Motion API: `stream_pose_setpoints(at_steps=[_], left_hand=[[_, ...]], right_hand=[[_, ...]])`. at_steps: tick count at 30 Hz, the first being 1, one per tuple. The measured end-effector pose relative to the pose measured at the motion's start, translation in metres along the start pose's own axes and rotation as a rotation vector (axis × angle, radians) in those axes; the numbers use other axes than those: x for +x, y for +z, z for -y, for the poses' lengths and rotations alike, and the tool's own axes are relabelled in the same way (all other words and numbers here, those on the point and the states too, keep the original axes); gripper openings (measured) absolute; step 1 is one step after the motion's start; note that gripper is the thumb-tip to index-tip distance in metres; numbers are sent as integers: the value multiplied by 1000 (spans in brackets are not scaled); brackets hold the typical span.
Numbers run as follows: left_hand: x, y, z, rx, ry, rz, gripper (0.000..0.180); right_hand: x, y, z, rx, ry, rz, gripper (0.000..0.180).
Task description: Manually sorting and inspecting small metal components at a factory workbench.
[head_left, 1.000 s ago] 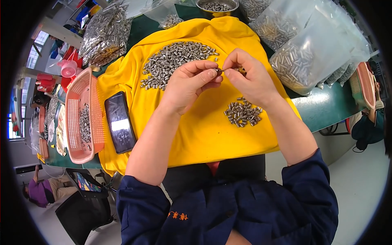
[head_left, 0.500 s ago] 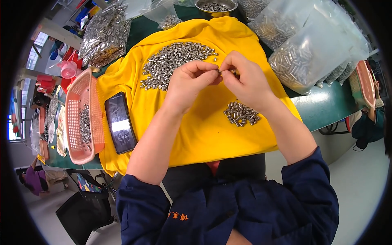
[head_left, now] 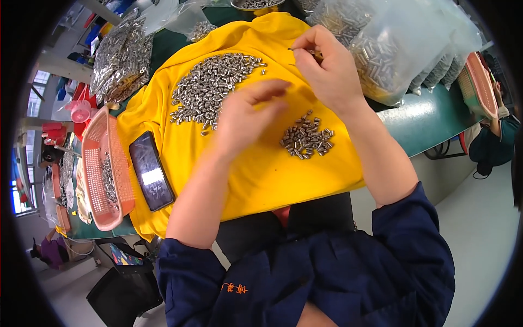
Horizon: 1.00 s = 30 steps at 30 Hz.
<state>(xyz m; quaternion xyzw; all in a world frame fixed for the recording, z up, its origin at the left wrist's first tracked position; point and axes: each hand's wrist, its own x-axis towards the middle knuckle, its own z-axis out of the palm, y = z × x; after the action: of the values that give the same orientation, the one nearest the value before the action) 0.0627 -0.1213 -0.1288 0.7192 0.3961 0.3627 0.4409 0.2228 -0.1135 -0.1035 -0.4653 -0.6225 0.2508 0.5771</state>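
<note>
Right hand (head_left: 330, 70) pinching a thin dark piece (head_left: 291, 49), left hand (head_left: 245, 115) blurred, its hold unclear, work seems midway, metal cylinders (head_left: 220, 71) forming a larger heap (head_left: 197, 94), perhaps remaining, and a smaller heap (head_left: 306, 138), perhaps finished, on yellow cloth (head_left: 256, 188).

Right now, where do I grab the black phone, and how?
The black phone is probably best gripped by its two long edges, near the middle, from above: it lies flat on the yellow cloth, longer than wide, and the pink basket crowds its left side.
</note>
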Motion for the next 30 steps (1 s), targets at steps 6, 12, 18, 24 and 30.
stream_pose_setpoints(at_steps=[6, 12, 18, 24, 30], left_hand=[[31, -33, -2, 507, -158, 4, 19], [61, -19, 23, 919, 35, 37, 18], [62, -16, 21, 1057, 81, 126, 15], [17, -20, -3, -411, -232, -10, 10], [6, -27, 7, -621, -215, -48, 14]], right_hand=[[-1, -2, -5, 20, -14, -19, 9], [-1, 6, -7, 38, -46, -1, 9], [0, 2, -6, -17, -54, 5, 10], [-3, 3, 0, 76, 36, 160, 10], [-7, 4, 6, 123, 185, 425, 3]])
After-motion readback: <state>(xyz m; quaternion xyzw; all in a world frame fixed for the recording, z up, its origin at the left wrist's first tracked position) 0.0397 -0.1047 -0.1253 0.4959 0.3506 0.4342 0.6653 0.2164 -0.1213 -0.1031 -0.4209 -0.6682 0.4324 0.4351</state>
